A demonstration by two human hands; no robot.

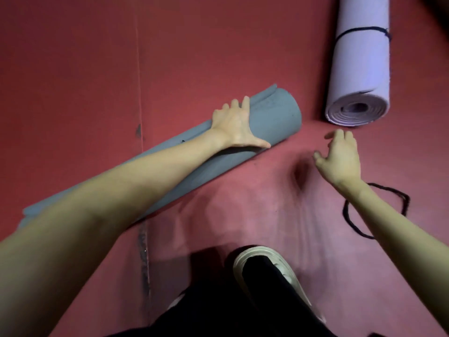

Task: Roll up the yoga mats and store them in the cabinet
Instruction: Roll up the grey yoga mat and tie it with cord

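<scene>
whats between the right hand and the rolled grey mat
Nothing: in the head view only bare red floor separates the right hand from the end of the grey mat, which the left hand presses.

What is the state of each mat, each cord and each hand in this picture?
Grey-blue foam yoga mat: rolled up, lying on the red floor, untied.
Lilac foam yoga mat: rolled up, tied with a dark cord.
Loose black cord: lying on the floor, around nothing.
Left hand: resting on the grey-blue mat, fingers straight.
Right hand: open, holding nothing.
</scene>
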